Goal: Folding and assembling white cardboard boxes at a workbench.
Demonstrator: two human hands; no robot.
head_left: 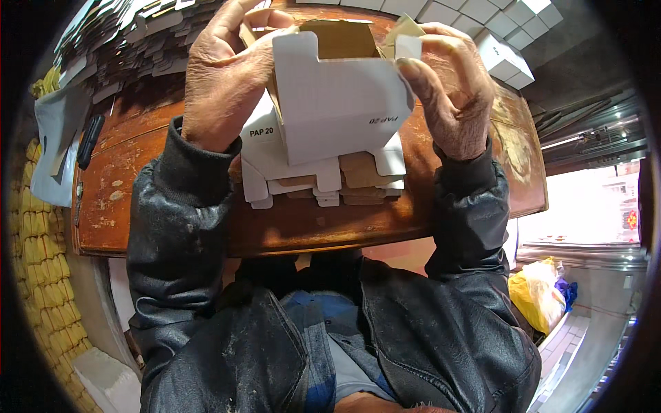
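Observation:
Between my hands stands a white cardboard box (344,103), its brown inside showing through the top. My left hand (231,76) grips the box's left side, thumb along the upper edge and fingers partly hidden behind it. At the right end, my right hand (451,86) pinches a small end flap (407,47) between thumb and fingers. Beneath the box lies a small pile of flat box blanks (303,180), white on one face and brown on the other.
Flat blanks (131,41) are heaped at the far left of the wooden table (172,220). Finished white boxes (506,58) are stacked at the far right. A dark slim tool (91,141) lies by the left edge. Plastic bags (540,292) sit low at the right.

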